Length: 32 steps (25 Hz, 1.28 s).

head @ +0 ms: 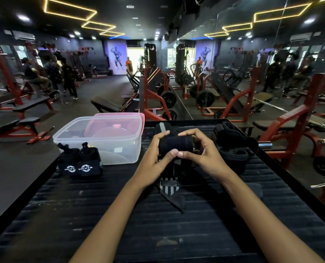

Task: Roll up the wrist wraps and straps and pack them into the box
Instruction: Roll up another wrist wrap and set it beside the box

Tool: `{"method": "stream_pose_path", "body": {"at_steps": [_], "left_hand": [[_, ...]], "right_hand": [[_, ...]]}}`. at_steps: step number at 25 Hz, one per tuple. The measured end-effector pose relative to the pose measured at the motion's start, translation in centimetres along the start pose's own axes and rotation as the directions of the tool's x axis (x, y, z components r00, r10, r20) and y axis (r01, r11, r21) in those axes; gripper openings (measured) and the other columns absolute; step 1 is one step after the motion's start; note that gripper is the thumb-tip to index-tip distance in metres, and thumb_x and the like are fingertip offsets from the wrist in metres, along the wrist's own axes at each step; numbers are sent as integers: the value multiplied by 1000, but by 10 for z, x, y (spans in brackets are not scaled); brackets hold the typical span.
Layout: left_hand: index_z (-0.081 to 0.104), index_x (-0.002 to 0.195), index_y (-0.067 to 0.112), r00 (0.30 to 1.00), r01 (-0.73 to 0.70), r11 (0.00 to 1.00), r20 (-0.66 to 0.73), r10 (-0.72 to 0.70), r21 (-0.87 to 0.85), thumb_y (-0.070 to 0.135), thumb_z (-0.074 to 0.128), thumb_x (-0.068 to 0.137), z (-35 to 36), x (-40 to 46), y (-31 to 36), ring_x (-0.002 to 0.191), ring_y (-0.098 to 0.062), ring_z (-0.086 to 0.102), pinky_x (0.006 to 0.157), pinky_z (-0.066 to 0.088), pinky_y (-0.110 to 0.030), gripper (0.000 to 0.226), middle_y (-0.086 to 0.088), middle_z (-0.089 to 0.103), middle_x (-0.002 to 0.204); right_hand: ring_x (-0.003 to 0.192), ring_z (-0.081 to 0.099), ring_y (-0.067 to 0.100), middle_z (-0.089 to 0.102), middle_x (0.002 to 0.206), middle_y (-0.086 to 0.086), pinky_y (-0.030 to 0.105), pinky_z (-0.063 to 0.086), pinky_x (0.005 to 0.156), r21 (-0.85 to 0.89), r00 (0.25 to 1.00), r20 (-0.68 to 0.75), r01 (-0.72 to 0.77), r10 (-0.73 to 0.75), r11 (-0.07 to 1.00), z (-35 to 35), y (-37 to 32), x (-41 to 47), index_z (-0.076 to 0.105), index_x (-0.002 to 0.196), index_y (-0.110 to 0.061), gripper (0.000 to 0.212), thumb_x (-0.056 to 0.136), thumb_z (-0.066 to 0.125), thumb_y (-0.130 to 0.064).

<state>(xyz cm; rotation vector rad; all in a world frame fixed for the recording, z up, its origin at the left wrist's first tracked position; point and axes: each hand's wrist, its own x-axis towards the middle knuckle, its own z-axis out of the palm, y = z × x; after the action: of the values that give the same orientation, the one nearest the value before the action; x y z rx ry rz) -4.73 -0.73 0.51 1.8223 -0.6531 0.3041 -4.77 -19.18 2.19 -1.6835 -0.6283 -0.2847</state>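
A black wrist wrap roll (pixel 176 146) sits between both hands above the dark ribbed table (pixel 120 215). My left hand (pixel 156 158) grips its left end, thumb on the front. My right hand (pixel 201 150) grips its right end, fingers curled over the top. The wrap's loose striped grey tail (pixel 169 186) hangs down onto the table below the roll. Two rolled black wraps with white logos (pixel 79 164) stand at the left, in front of the clear plastic box (pixel 104 137). A pile of black straps (pixel 233 147) lies to the right.
A pink translucent lid (pixel 123 120) leans behind the clear box. Another grey-striped wrap (pixel 162 128) lies beyond my hands. Red gym machines, benches and a mirror wall surround the table; several people stand far left. A barbell end (pixel 265 144) pokes in at the table's right edge.
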Motion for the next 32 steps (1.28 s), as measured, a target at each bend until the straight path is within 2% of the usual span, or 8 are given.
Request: {"method": "stream_pose_path", "body": {"at_steps": [6,9,16,20,23,26,29,32], "left_hand": [[51,125,30,995,-83,997,-59,83,-2,31,66,83,-4,3,-2,118,-18,57,102,46,-47,45,2,58,125],[47,128,22,990,-89,996,-107,91,30,37,59,88,-3,3,-2,118,-15,56,103,45,-42,45,2,58,125],[30,134,23,1000,-20,996,-12,19,-86,27,71,80,-4,0,-2,119,-9,55,101,46,-28,68,6,53,127],[44,118,20,1000,3,990,-20,-6,-141,14,69,86,-3,2,1,106,-5,62,90,48,-22,41,12,64,109],[50,118,17,1000,10,987,-14,-12,-159,31,66,85,-2,0,3,106,-8,63,91,49,-26,39,11,67,108],[46,127,20,999,20,985,-28,-25,-172,31,59,90,1,-1,5,112,-5,59,96,46,-25,41,16,64,115],[40,132,29,999,39,977,-16,-43,-212,32,55,91,1,-1,7,116,1,55,97,44,-22,43,26,59,119],[39,133,31,1000,-10,988,-2,10,-154,27,72,82,-2,0,3,122,-11,54,100,46,-30,60,12,55,126]], "right_hand": [[96,64,8,67,102,-3,22,49,85,87,998,-28,-59,62,994,4,-3,0,58,113,-9,36,81,72,-10],[115,60,13,60,125,1,26,49,98,46,997,55,-64,61,997,3,0,0,43,136,-16,66,79,73,-1],[102,66,16,70,105,-2,28,51,89,-17,998,-53,-31,30,999,6,4,0,60,115,-7,35,84,72,-14],[95,65,19,70,98,5,41,51,86,19,996,-73,-46,48,999,8,0,-1,64,109,-6,47,75,77,-36],[108,63,11,66,116,4,21,48,92,42,999,-30,-14,15,999,6,-4,-1,53,128,-11,57,77,78,-13],[109,62,9,64,117,0,20,46,91,29,1000,24,-2,1,1000,2,-3,0,56,122,-9,50,77,74,1],[102,63,7,66,109,0,20,48,88,23,1000,0,-20,20,1000,4,-3,0,57,113,-5,41,77,75,-2],[94,66,15,70,101,9,29,52,86,100,995,-77,-49,57,994,7,-3,0,63,107,-1,31,80,72,-15]]}}
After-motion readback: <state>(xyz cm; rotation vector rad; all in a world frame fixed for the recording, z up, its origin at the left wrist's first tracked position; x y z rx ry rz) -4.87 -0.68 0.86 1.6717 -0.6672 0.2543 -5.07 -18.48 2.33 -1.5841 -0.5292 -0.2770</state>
